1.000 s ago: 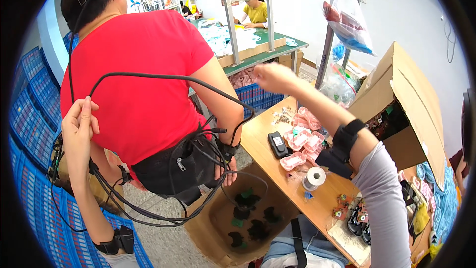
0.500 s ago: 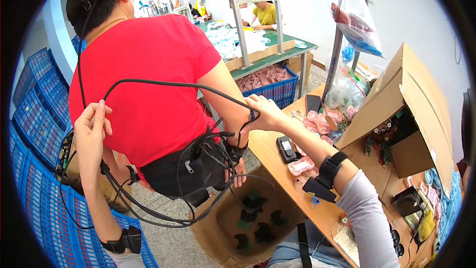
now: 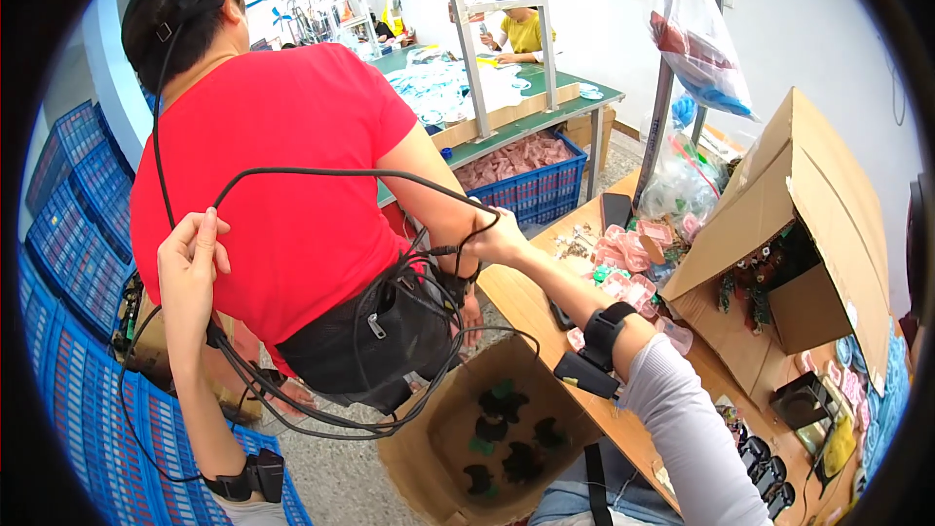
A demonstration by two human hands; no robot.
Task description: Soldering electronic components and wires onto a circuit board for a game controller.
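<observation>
Your left hand (image 3: 192,258) pinches the black cable (image 3: 331,172); your right hand (image 3: 499,237) seems closed on its right bend, fingertips unclear. Span arches left-right between both, near side of red T-shirt (image 3: 263,151), neither hand nearer.

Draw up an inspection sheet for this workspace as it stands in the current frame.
Surface: wooden table, crowded with small parts.
Job's things: black cable, bowed between both hands; black waist pouch on the co-worker in red.
Clutter: pink plastic parts and a tilted cardboard box on the table; dark and green pieces in an open carton below.
Hands: left hand pinches the cable; right hand at its far bend, grip unclear.
Cables: loose loops bunched over the pouch, sagging below.
Surroundings: blue crates at left; green table beyond.
</observation>
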